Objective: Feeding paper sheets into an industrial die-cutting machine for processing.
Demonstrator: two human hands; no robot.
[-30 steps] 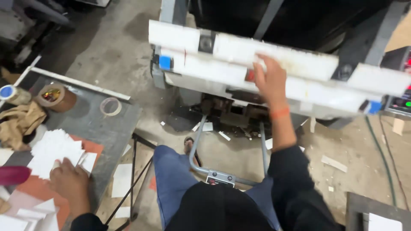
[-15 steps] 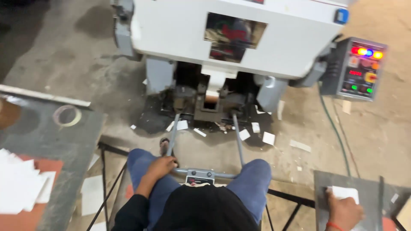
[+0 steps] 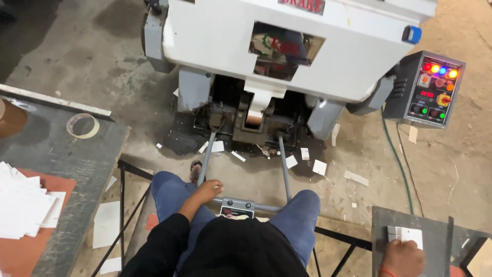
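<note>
The left hand (image 3: 207, 191) sits on the grey metal bar frame (image 3: 241, 202) between the knees, fingers curled loosely over the bar where the left rod meets the crosspiece. That frame runs forward along the floor, two thin rods reaching into the dark underside of the big white machine (image 3: 287, 41). Over at the lower right, the right hand (image 3: 402, 256) lies on a small grey table (image 3: 435, 236), knuckles up, fingers folded down and pressed together against a white card (image 3: 407, 235); whether they actually pinch it, I cannot tell. An orange band shows at that wrist.

Out from there: blue-jeaned legs straddle the frame, white paper scraps (image 3: 307, 164) litter the concrete under the machine. A control box (image 3: 428, 90) with coloured lights hangs at the machine's right, a green cable (image 3: 397, 159) trailing down from it. On the left, a dark worktable (image 3: 77, 154) carries a roll of tape (image 3: 83, 125) and a stack of white cards (image 3: 25, 205).
</note>
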